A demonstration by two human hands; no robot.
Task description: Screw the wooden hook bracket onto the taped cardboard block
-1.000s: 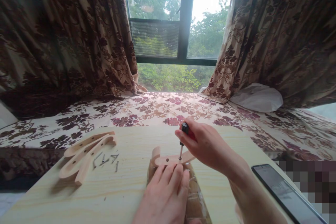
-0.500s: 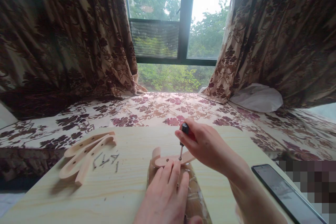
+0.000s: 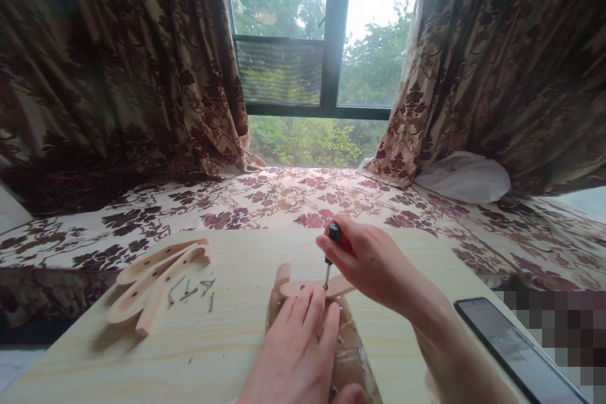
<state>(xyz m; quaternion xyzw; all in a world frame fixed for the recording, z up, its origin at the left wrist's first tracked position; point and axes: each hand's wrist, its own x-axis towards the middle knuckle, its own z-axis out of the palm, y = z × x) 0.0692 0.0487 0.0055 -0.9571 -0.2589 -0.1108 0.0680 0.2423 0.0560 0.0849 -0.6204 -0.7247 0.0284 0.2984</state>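
Beyond the far end of the brown slab [image 3: 355, 360], a floral cloth [image 3: 284, 196] spreads up to the window [image 3: 284, 76], and the pale worktop [image 3: 213, 366] meets this cloth at its far edge. Left of the slab, a wide stretch of wood grain shows until the slanting side edge; right of it, the right forearm [image 3: 438, 315] crosses before the phone [image 3: 516, 353], which the view cuts off at the bottom and whose screen I cannot read.

The left hand [image 3: 296, 350] lies on the slab and hides much of it, its fingers straight, slightly apart, grasping nothing; the slab's near end is also cut off. Above the far end, the right hand [image 3: 360, 243] has its fingers closed around a screwdriver [image 3: 334, 232], so most of the handle is hidden.

Across the slab's far end lies a curved wooden piece [image 3: 291, 291], its right end partly behind the right hand. Other wooden pieces [image 3: 144, 283] overlap well to the slab's left, and between them and the slab are loose screws [image 3: 189, 294]. What sits under the screwdriver's tip is too small to tell.
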